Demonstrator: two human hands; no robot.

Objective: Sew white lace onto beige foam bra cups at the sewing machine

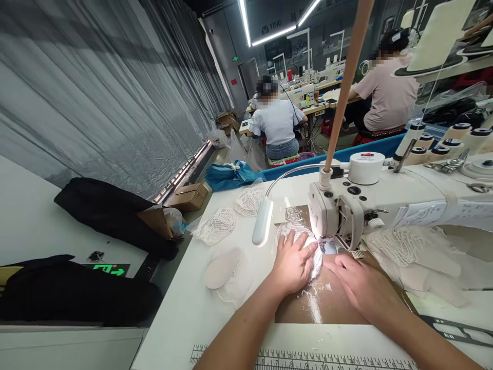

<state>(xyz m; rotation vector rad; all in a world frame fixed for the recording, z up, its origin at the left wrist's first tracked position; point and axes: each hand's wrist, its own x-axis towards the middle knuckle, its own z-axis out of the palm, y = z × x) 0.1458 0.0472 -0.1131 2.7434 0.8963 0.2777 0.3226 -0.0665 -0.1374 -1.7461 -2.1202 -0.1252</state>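
Numbered ruler (300,361), left grip (295,262) spread on lace (318,264), right grip (356,280) half-curled, hold unclear, "YING" lettering (275,26)

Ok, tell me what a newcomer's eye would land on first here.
Probably the brightly lit spot under the left end of the white sewing machine, where the left hand is spread over a piece of white lace and the right hand is just to its right. Next, perhaps, the brown pole rising to the top edge, and the grey curtain filling the upper left.
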